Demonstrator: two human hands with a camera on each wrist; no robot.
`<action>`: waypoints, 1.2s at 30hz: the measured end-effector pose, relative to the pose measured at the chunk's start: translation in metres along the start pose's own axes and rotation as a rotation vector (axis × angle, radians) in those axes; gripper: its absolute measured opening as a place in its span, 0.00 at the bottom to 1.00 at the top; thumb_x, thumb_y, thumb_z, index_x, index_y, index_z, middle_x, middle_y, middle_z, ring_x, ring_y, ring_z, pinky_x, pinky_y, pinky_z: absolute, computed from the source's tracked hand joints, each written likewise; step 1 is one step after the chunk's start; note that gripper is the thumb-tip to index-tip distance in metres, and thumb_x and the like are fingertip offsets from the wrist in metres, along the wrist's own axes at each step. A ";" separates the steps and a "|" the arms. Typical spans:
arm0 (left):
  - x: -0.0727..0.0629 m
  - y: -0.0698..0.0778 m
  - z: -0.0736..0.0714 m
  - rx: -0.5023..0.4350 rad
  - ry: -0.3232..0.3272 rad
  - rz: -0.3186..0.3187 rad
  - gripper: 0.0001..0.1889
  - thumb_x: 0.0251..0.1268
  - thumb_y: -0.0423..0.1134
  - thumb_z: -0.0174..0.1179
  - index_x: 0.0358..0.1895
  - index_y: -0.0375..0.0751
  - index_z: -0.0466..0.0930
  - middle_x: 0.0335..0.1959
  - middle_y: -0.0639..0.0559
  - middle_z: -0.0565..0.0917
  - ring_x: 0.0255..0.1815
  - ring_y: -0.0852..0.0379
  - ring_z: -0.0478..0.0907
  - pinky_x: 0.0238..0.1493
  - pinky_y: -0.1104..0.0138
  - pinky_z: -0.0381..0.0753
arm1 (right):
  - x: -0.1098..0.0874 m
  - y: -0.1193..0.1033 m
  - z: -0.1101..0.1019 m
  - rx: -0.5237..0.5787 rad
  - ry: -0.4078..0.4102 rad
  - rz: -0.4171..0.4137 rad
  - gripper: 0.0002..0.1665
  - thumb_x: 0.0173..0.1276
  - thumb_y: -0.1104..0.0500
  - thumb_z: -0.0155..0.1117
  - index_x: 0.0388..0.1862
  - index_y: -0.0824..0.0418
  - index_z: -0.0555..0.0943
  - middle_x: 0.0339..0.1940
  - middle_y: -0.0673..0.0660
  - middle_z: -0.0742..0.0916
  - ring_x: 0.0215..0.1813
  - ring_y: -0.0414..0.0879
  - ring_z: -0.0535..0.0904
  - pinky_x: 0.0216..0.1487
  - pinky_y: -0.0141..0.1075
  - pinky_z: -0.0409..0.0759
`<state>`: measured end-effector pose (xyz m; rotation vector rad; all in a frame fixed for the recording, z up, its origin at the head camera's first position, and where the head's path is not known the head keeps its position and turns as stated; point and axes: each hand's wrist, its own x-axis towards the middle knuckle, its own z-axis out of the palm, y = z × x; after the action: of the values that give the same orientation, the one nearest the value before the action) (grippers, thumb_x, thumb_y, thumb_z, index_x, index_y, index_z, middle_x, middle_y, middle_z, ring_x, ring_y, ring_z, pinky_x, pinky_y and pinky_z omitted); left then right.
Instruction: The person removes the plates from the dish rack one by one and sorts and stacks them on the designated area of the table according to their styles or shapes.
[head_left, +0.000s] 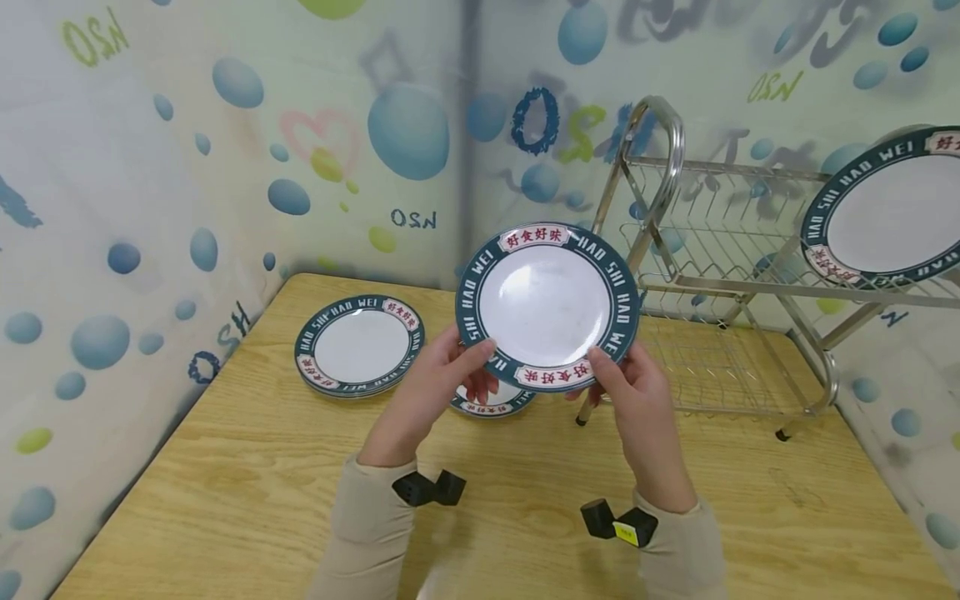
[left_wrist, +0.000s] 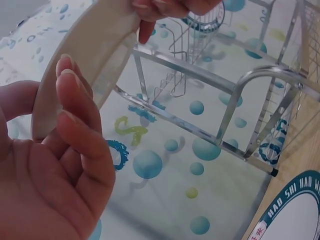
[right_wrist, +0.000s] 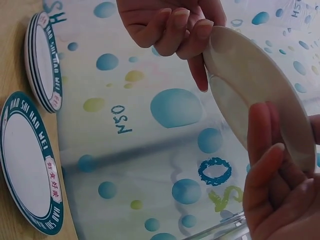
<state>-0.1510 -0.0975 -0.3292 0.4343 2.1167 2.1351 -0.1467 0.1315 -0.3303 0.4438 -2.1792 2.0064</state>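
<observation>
A white plate (head_left: 547, 304) with a dark green lettered rim is held up above the table, its face toward the head camera. My left hand (head_left: 444, 379) pinches its lower left edge, thumb on the rim and fingers behind. On the lower right edge my right hand (head_left: 633, 400) grips it the same way. Both wrist views show the plate's pale underside (left_wrist: 92, 47) with fingers against it. Partly hidden behind the held plate, another plate (head_left: 491, 407) lies on the table. Left of it sits a small stack of matching plates (head_left: 360, 346).
A two-tier metal dish rack (head_left: 667, 279) stands at the right back of the wooden table (head_left: 487, 500). One plate (head_left: 896, 208) leans on its upper tier at the right. Behind is a wall covering (head_left: 420, 50) printed with blue dots.
</observation>
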 end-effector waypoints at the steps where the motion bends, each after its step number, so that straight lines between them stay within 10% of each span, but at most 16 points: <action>1: 0.001 -0.002 -0.001 -0.013 0.004 0.004 0.17 0.64 0.50 0.50 0.50 0.44 0.68 0.26 0.41 0.78 0.24 0.47 0.72 0.27 0.63 0.74 | 0.000 0.000 0.000 -0.002 -0.009 -0.003 0.19 0.68 0.55 0.50 0.54 0.62 0.69 0.29 0.59 0.82 0.26 0.53 0.77 0.23 0.34 0.73; 36: 0.002 -0.003 -0.010 -0.080 0.092 -0.040 0.16 0.67 0.47 0.47 0.51 0.41 0.68 0.27 0.45 0.79 0.25 0.49 0.74 0.28 0.62 0.70 | 0.008 0.006 -0.004 0.024 0.075 0.108 0.23 0.67 0.51 0.51 0.62 0.48 0.68 0.27 0.54 0.84 0.25 0.50 0.79 0.24 0.35 0.73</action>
<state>-0.1560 -0.1066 -0.3320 0.2881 2.0584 2.2490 -0.1563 0.1345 -0.3336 0.2542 -2.1799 2.0691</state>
